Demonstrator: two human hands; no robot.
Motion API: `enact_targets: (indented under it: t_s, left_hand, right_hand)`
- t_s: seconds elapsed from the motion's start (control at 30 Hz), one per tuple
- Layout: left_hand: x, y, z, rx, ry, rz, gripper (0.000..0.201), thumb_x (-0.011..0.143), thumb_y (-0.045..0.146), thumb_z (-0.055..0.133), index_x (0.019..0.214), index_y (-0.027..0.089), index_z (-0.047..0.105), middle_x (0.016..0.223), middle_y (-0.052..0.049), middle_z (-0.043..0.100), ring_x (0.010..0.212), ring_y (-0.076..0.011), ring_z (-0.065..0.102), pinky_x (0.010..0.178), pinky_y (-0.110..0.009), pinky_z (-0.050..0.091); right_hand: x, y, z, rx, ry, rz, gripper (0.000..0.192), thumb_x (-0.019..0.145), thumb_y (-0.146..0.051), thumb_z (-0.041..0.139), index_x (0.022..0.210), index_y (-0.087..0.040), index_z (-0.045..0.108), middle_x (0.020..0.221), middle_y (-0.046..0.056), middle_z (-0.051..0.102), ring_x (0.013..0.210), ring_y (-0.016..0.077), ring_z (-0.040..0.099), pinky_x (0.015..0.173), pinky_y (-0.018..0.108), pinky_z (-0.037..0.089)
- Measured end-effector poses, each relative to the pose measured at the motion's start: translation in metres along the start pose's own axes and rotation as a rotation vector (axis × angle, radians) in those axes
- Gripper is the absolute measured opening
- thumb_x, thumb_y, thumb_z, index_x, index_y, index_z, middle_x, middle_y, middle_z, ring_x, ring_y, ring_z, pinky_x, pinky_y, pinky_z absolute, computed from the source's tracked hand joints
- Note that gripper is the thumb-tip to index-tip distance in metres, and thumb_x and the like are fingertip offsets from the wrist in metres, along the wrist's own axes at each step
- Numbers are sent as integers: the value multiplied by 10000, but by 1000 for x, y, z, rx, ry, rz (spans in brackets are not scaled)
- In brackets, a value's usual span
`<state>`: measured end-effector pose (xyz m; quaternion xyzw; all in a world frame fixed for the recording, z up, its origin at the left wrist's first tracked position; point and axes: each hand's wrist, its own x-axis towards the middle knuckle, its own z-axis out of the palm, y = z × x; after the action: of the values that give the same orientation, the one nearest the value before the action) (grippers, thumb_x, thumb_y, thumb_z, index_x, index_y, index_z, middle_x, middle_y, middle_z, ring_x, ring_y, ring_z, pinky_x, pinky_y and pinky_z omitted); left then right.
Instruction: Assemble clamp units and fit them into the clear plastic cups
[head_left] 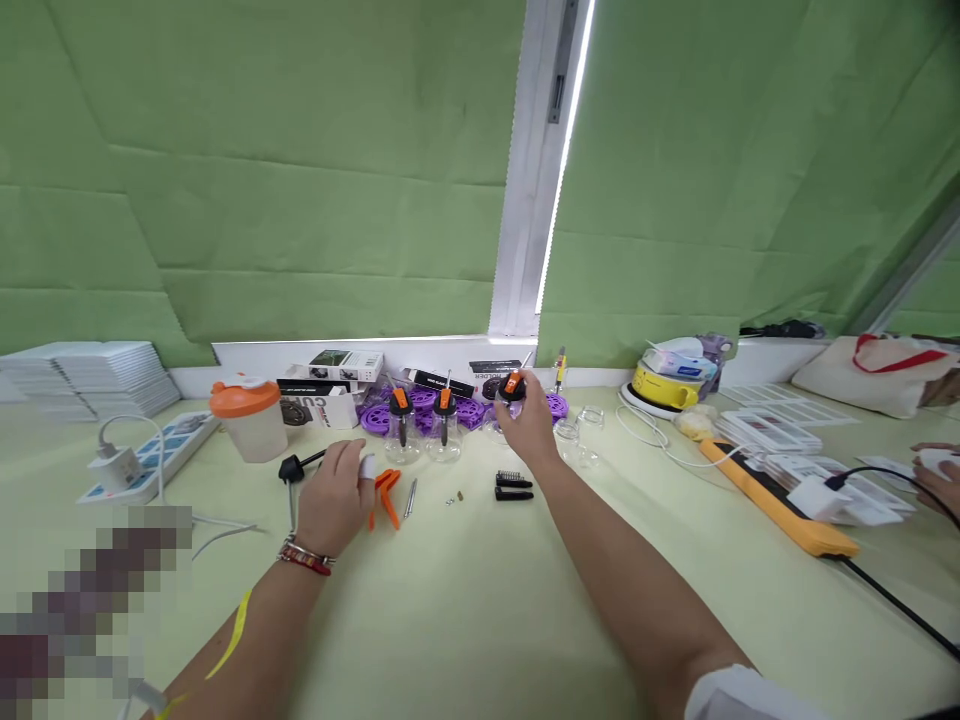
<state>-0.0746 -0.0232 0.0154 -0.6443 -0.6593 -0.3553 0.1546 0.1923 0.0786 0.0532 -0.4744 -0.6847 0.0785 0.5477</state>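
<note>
My right hand (529,418) is closed round the black-and-orange top of a clear glass bottle (511,385) at the back of the table. Two similar glass bottles (445,440) with black-and-orange tops stand upright to its left. My left hand (334,500) is low over the table with its fingers curled; a white covering shows on one digit. What its fingers hold, if anything, is hidden. Just left of it is a black cap with a rod (291,468). Orange lever-shaped parts (388,492) and metal pins (410,498) lie to its right.
Black parts and a spring (513,486) lie mid-table near tiny metal pieces (460,495). Behind are purple lattice pieces (471,413), boxes and glass jars (577,445). An orange-lidded container (255,430) and power strip are left; an orange power strip (780,505) and another person's hand are right.
</note>
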Motion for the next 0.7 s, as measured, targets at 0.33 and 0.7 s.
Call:
enact_targets:
  t_s: [0.33, 0.7]
  left_hand:
    - [-28, 75, -26, -1063, -417, -98, 638, 724, 239, 631, 1318, 252, 397, 1116, -71, 582, 950, -233, 581, 827, -337, 467]
    - [4, 27, -16, -1539, -362, -761, 209, 647, 257, 645, 822, 171, 568, 616, -4, 616, 531, -203, 618, 433, -287, 474]
  right_hand:
    - [-98, -93, -10, 256, -538, -72, 582, 665, -239, 664, 1202, -247, 443, 991, 46, 595, 839, 202, 553, 747, 326, 447]
    - [-81, -9, 13, -57, -709, -115, 291, 829, -106, 486, 1076, -175, 625, 1056, 101, 601, 915, 191, 573, 826, 311, 418]
